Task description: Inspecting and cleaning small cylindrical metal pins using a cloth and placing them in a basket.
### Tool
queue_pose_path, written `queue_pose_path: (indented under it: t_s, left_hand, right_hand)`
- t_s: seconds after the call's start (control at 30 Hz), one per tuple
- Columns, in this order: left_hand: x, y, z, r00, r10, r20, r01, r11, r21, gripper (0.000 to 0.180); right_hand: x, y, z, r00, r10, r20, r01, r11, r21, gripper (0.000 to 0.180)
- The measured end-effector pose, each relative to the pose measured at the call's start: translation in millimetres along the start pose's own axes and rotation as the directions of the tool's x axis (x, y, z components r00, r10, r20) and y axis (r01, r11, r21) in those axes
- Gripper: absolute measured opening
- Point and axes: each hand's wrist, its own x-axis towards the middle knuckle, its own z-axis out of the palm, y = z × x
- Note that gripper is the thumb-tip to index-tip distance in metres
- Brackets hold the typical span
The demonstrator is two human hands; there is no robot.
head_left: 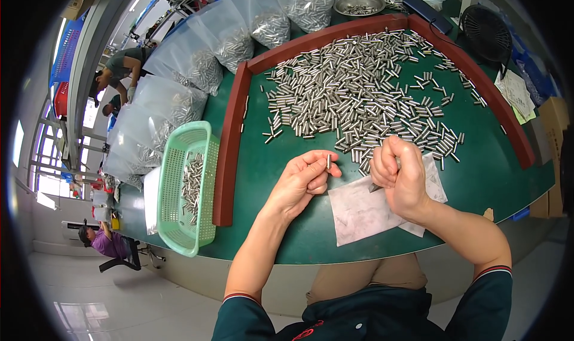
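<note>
My left hand (302, 182) pinches a small metal pin (329, 161) upright between thumb and fingertips. To its right, my right hand (399, 173) is closed in a fist; a dark, pointed tip shows below its fingers, but what it belongs to is hidden. Under the right hand lies a stained whitish cloth (356, 212) on the green tabletop (287, 233). Just beyond both hands spreads a large heap of loose metal pins (353, 90), shiny and cylindrical.
Dark red wooden rails (230, 150) border the heap on three sides. A light green plastic basket (206, 218) with pins stands left. Clear bags of pins (269, 27), a metal bowl (359, 6) and a black fan (485, 33) stand around. Other people (110, 248) are farther left.
</note>
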Motion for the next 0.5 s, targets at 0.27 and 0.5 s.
queue_pose_path:
  t_s: [0.27, 0.5]
  left_hand:
    - [1, 1, 3, 0.988, 0.122, -0.093, -0.127, 0.990, -0.055, 0.029]
    - [14, -9, 11, 0.784, 0.617, 0.063, -0.220, 0.181, 0.959, 0.020]
  right_hand:
    - [-1, -1, -1, 1.000, 0.009, -0.008, -0.009, 1.000, 0.002, 0.037]
    - [0, 1, 0, 1.000, 0.008, -0.022, -0.008, 1.000, 0.001, 0.037]
